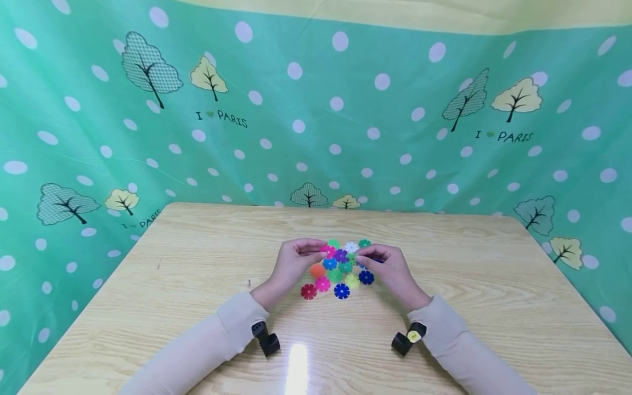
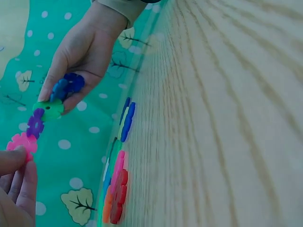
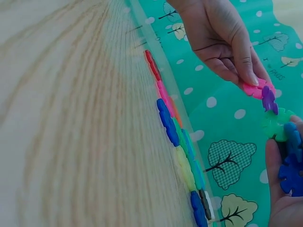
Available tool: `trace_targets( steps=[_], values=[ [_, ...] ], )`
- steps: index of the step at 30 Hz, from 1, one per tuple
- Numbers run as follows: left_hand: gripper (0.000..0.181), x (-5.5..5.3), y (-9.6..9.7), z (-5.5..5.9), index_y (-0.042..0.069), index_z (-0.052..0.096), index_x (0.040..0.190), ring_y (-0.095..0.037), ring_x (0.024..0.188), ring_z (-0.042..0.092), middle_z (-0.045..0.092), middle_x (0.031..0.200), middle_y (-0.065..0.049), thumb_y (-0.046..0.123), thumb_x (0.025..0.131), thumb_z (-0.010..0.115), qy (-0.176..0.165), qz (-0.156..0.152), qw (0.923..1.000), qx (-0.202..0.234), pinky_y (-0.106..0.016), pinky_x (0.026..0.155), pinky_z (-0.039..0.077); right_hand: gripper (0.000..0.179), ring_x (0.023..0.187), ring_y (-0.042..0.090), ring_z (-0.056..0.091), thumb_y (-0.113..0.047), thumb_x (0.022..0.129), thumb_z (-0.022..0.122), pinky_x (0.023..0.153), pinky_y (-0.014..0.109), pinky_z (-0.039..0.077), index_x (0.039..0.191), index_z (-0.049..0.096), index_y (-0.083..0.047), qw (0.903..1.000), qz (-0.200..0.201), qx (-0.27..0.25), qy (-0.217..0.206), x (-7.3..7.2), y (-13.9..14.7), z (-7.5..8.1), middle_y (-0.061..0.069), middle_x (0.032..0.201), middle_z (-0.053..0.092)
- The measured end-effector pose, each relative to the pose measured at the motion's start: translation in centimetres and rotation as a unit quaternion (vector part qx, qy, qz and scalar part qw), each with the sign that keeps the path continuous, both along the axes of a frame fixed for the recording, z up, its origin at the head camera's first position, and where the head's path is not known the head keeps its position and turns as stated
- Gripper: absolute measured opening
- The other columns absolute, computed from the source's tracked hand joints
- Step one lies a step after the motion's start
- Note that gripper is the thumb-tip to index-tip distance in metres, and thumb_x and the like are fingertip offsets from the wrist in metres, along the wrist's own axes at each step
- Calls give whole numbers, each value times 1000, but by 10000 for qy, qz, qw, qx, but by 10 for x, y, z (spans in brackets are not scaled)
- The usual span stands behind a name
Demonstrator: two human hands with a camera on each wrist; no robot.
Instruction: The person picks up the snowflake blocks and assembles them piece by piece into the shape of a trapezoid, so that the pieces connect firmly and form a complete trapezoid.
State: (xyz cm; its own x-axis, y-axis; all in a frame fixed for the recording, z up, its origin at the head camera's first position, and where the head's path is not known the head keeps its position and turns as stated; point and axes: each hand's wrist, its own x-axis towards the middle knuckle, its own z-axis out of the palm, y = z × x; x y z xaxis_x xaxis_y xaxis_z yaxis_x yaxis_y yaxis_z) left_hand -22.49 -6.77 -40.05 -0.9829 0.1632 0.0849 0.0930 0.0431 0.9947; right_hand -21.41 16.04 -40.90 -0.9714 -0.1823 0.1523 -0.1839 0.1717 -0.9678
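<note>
We see left hand (image 1: 290, 264) pinching pink disc (image 2: 23, 143), right hand (image 1: 393, 270) green disc (image 2: 51, 110), fingertips closed, likely steadying the linked chain (image 1: 340, 256) above loose discs (image 1: 342, 291) toward the far edge of the table (image 1: 494, 307).

A cloth backdrop (image 1: 316, 82) hangs behind the tabletop (image 1: 494, 302) and runs along its left and right sides. Loose snowflake discs (image 1: 342, 291) lie clustered on the middle of the tabletop, between the two forearms and in front of the backdrop. Above them, apart from the surface, a chain of linked snowflake discs (image 1: 340, 256) spans from the left hand (image 1: 291, 267) to the right hand (image 1: 392, 269).
</note>
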Motion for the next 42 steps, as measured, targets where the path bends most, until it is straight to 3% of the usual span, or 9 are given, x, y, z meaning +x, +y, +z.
trace_targets(
  steps=[7,12,16,21,27,34,42],
  values=[
    [16,1,0,1,2,72,98,-21,83,69,72,93,-11,5,82,71,73,-4,9998,-182,-48,81,54,20,81,13,62,-14,86,70,71,26,54,95,69,4,9998,75,-66,155,0,-2,1,22,99,66],
    [15,2,1,1,0,71,96,-27,84,68,72,92,-12,4,81,71,90,-3,9997,-220,-46,81,54,19,82,18,64,-13,86,69,72,29,55,94,69,4,9996,125,-123,239,0,-1,0,21,97,67],
    [16,4,3,3,-1,71,97,-23,84,69,72,93,-13,5,82,71,54,48,9997,-236,-41,81,55,18,81,18,64,-10,86,69,73,31,55,94,68,6,9988,220,-244,362,-1,-1,-1,18,94,68],
    [15,10,4,15,-2,70,98,-21,83,68,71,94,-15,3,84,69,44,40,9995,-317,-41,82,55,19,83,21,64,-11,87,68,73,28,55,95,67,6,9991,203,-204,297,-1,-1,-1,16,93,68],
    [16,17,4,33,-3,69,100,-23,86,68,71,95,-14,2,85,67,29,-42,9994,-342,-32,80,56,22,104,29,62,-16,91,63,85,23,51,108,65,-2,9983,520,277,23,0,-2,-1,14,113,65],
    [20,-6,5,8,2,70,102,-18,84,68,72,95,-11,4,83,70,-41,-155,9994,-300,-29,78,56,36,109,25,61,-17,93,60,87,25,52,127,57,-5,9928,1056,510,-258,1,-2,-1,14,127,58],
    [18,-6,12,4,-2,70,99,-24,85,68,71,93,-14,3,82,70,23,-472,9979,-435,-29,76,56,38,103,22,63,-28,92,62,84,29,54,123,60,-7,9923,885,601,-626,2,-5,2,12,120,63]
  ],
)
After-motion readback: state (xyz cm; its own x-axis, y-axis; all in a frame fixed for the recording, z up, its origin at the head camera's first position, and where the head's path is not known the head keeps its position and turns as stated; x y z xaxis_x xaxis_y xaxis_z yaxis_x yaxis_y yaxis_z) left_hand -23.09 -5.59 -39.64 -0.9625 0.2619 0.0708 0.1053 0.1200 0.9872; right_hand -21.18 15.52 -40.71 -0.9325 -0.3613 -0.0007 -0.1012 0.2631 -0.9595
